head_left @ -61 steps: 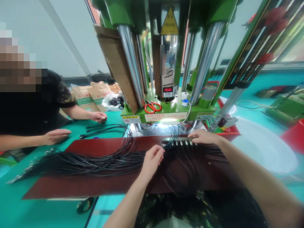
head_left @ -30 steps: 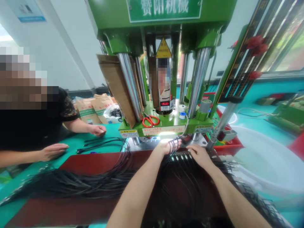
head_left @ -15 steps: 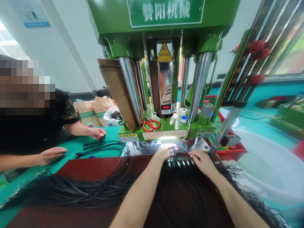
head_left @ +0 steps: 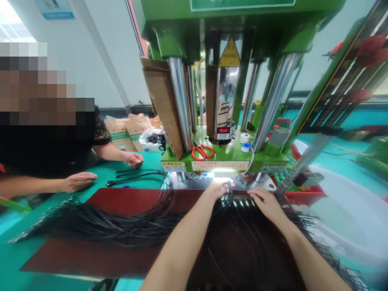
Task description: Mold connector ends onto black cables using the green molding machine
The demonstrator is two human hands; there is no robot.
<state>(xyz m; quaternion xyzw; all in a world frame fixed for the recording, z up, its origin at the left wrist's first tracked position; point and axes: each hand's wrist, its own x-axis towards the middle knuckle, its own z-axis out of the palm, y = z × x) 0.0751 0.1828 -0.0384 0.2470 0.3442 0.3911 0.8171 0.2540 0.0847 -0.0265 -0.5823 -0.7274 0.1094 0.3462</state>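
Observation:
My left hand (head_left: 223, 188), palm up, is closed round a small bunch of black cables (head_left: 229, 197) just under the bright lamp of the green press machine (head_left: 178, 165). To its right, my right hand (head_left: 264, 201) has its fingers bent and pressed together at the front edge of the metal bed (head_left: 194, 180); what lies at its fingertips is too small to make out. Between the hands, a row of shiny cable ends (head_left: 242, 203) lies along the bed, and their black leads trail down over the dark red board (head_left: 118, 193).
A big pile of black cables (head_left: 121, 222) spreads over the board's left side. Red-handled scissors (head_left: 203, 152) and a blue tape roll (head_left: 245, 147) sit on the press. A co-worker's hands (head_left: 80, 182) rest on the green table at left. A white tub (head_left: 342, 210) stands right.
The view has swung left and down, so the press appears farther right and higher. Both my hands keep their places at the bed, the left still holding the cables.

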